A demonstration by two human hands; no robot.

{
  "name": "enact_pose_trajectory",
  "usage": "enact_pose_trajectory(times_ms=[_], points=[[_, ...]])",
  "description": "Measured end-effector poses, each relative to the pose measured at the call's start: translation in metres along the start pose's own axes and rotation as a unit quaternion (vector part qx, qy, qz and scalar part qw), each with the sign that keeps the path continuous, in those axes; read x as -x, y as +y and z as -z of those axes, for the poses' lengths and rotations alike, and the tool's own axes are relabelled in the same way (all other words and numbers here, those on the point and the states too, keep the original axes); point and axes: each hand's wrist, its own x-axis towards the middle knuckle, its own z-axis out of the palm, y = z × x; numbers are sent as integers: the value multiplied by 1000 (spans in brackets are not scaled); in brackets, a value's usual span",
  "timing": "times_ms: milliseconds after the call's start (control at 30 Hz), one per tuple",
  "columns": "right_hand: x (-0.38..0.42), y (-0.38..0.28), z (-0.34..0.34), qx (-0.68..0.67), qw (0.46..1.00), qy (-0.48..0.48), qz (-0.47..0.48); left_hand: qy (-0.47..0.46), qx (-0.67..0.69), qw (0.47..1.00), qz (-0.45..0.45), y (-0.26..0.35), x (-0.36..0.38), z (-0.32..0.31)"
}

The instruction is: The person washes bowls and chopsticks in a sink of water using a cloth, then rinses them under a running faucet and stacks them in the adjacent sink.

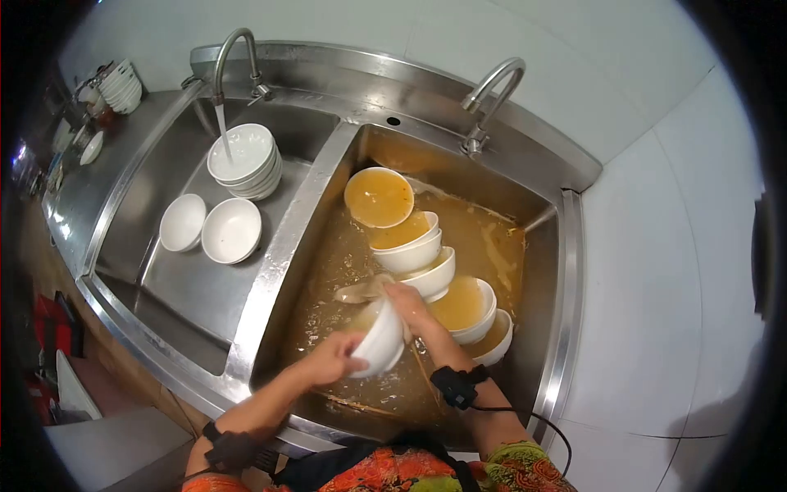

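Note:
My left hand (332, 358) grips a white bowl (383, 343) by its rim, tilted on its side low over the murky water in the right basin. Against that bowl my right hand (407, 305) is closed on a pale, wet cloth (359, 292), part of which hangs out to the left. Its fingertips are partly hidden. Just beyond my hands, several white bowls sit in the brownish water, among them a full bowl (379, 198) at the back, overlapping bowls (410, 258) in the middle and a bowl (473, 320) to the right.
In the left basin, water runs from a faucet (238, 51) onto stacked white bowls (246, 160). Two single bowls (232, 232) lie nearby. A metal divider (299, 238) separates the basins. Another faucet (496, 86) rises behind the right basin (545, 283). More stacked bowls (121, 86) stand far left.

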Motion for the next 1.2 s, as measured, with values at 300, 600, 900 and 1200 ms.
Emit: enact_pose_trajectory(times_ms=[300, 600, 900, 1200], points=[[31, 24, 28, -131, 978, -160, -35, -122, -587, 779, -180, 8, 35, 3], [54, 9, 22, -225, 966, -77, 106, 194, 82, 977, -13, 21, 33, 15], [56, -10, 5, 440, 845, 120, 279, 332, 178, 926, 16, -11, -39, 13], [27, 37, -47, 627, 738, -20, 247, 408, 203, 890, 27, -49, -78, 21]])
